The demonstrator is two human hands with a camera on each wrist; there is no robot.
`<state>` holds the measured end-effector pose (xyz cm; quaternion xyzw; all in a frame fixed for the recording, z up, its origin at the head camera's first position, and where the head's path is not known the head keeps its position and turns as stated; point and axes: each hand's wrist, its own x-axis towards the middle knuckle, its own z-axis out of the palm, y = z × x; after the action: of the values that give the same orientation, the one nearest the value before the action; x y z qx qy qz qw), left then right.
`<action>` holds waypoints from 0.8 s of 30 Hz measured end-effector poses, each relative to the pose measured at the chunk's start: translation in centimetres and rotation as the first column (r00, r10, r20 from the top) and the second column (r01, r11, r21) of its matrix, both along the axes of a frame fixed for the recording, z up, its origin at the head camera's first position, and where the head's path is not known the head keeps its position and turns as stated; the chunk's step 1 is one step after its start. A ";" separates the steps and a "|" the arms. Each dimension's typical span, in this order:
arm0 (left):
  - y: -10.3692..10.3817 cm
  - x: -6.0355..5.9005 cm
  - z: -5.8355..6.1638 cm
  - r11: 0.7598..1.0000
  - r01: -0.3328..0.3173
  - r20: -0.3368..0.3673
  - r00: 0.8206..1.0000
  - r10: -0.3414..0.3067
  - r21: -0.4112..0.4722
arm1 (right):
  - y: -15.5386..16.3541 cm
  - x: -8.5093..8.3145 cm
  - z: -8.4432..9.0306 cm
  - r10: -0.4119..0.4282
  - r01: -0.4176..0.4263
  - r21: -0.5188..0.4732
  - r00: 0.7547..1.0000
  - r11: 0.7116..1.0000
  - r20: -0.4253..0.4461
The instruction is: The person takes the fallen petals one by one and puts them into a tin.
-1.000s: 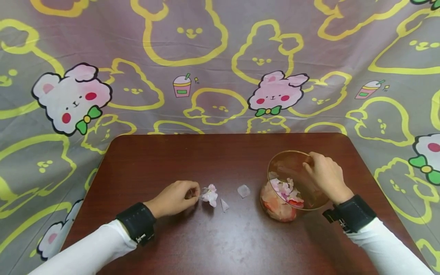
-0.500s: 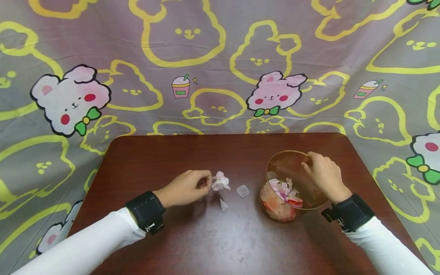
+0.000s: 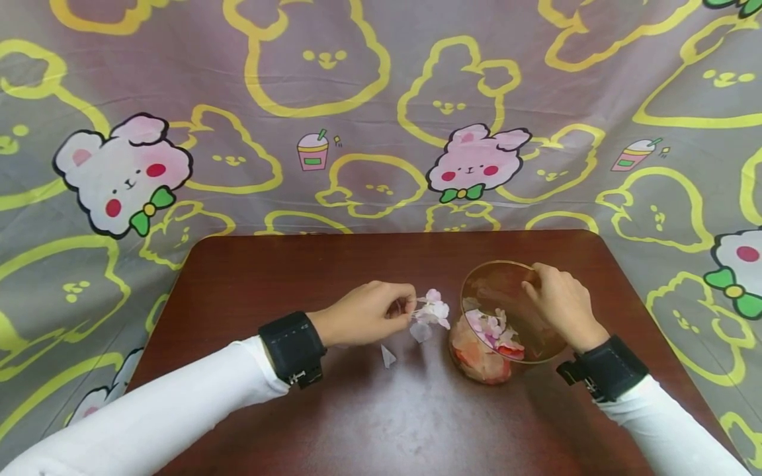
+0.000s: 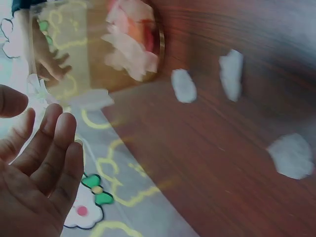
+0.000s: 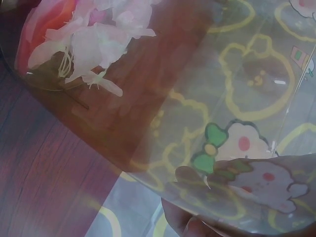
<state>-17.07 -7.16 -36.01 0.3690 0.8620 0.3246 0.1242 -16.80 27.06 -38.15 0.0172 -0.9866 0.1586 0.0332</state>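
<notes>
My left hand (image 3: 372,312) pinches a small pink-and-white artificial flower (image 3: 432,309) by its stem, just above the table and close to the left side of a clear glass jar (image 3: 506,324). The jar is tilted toward the left hand, and my right hand (image 3: 559,303) grips its rim on the far right side. Pink, white and red petals (image 3: 491,337) lie in the jar's bottom; the right wrist view shows them (image 5: 89,39) through the glass. In the left wrist view the jar (image 4: 98,44) is ahead of the left hand's fingers (image 4: 54,148).
Two loose pale petals lie on the dark wooden table (image 3: 369,416): one (image 3: 388,357) below the left hand, one (image 3: 420,331) under the held flower. A cloth printed with rabbits (image 3: 381,112) hangs behind and around the table.
My left hand has carried the flower to the right, from mid-table to just beside the jar's mouth. The right hand and the jar have hardly moved.
</notes>
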 end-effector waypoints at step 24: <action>9.0 -0.6 2.6 0.978 0.207 -0.081 0.975 -0.209 -0.024 | 0.0 0.1 -0.2 -0.021 0.021 0.004 1.000 1.000 0.000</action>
<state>-17.69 1.85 -33.37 0.4695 0.8255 0.2877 0.1243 -16.74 27.10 -38.38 0.0069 -0.9871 0.1564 0.0346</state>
